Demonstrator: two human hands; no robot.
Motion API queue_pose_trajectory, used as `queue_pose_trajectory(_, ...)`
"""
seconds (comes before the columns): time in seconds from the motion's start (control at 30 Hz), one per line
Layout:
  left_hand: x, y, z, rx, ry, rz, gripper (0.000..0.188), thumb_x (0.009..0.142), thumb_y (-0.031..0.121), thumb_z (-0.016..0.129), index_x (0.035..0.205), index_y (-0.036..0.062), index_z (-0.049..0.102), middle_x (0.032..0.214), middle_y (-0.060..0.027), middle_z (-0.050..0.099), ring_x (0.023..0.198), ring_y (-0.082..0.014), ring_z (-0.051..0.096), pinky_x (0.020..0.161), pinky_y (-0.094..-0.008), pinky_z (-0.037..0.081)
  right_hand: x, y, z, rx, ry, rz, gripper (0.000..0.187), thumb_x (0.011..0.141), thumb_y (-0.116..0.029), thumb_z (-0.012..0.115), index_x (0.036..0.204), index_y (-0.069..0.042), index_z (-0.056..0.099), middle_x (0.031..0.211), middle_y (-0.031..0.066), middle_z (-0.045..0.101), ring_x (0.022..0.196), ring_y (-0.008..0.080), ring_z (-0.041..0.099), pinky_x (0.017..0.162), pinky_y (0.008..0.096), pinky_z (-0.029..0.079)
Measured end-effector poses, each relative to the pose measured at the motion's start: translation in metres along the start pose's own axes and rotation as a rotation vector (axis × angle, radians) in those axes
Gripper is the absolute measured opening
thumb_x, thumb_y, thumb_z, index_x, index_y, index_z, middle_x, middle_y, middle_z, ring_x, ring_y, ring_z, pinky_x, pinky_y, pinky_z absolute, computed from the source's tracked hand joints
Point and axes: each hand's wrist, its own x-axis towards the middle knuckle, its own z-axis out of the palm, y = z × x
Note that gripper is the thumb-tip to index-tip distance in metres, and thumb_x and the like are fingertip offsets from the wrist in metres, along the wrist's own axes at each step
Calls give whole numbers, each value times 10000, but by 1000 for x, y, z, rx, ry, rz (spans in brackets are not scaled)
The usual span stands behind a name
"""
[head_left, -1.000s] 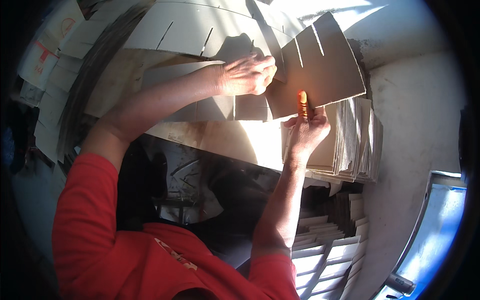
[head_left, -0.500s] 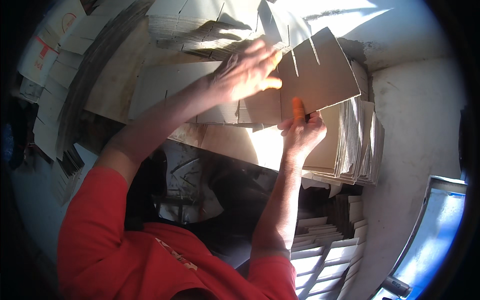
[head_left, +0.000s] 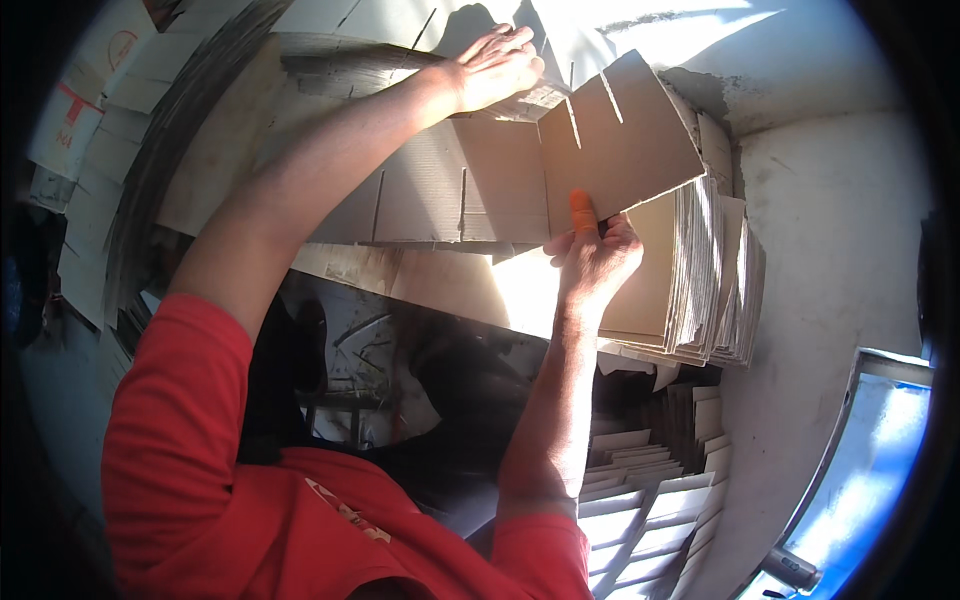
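Observation:
A slotted cardboard sheet stretches across the work surface, its right panel folded up at an angle. My right hand grips the near edge of that panel by the crease, one orange-covered digit lying on its face and other fingers partly behind it. My left hand is at the near edge of a stack of slotted cardboard at the back. Its fingers are curled in, and the thumb and whatever they may pinch are hidden.
Packed cardboard sheets stand on the right, beside a pale wall. More cardboard pieces sit low at right. A wooden board edges the surface toward me. A printed carton is at far left.
My left hand has left the cardboard sheet and moved up and slightly left to the back stack, its fingers curling. The sheet and my right hand have shifted slightly left.

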Motion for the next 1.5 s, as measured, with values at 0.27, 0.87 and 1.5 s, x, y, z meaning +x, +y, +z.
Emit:
queue_pose_trajectory(0.27, -28, 31, -12, -433, 36, -19, 338, 828, 84, 567, 1138, -50, 563, 1072, -154, 534, 909, -290, 582, 761, -379, 522, 1, 6, 1, 21, 28, -42, 260, 874, -193, 674, 690, -15, 629, 428, 44, 540, 336, 80, 469, 344, 232, 355)
queue_pose_trajectory(0.87, -48, 57, -37, -496, 152, -3, 128, 855, 54, 538, 958, -8, 495, 921, -134, 498, 823, -321, 570, 704, -406, 487, -1, 3, -5, -97, -67, -46, 174, 904, -160, 633, 872, 9, 659, 486, 45, 561, 382, 71, 475, 403, 250, 364)
queue_pose_trajectory(1.5, -33, 51, -44, -254, 283, -332, 684, 820, 515, 607, 1172, -65, 517, 1147, -225, 578, 1061, -330, 522, 869, -449, 473, -10, -16, -13, -187, 182, -92, 219, 912, -192, 633, 806, 0, 627, 499, 54, 558, 367, 91, 475, 378, 262, 370)
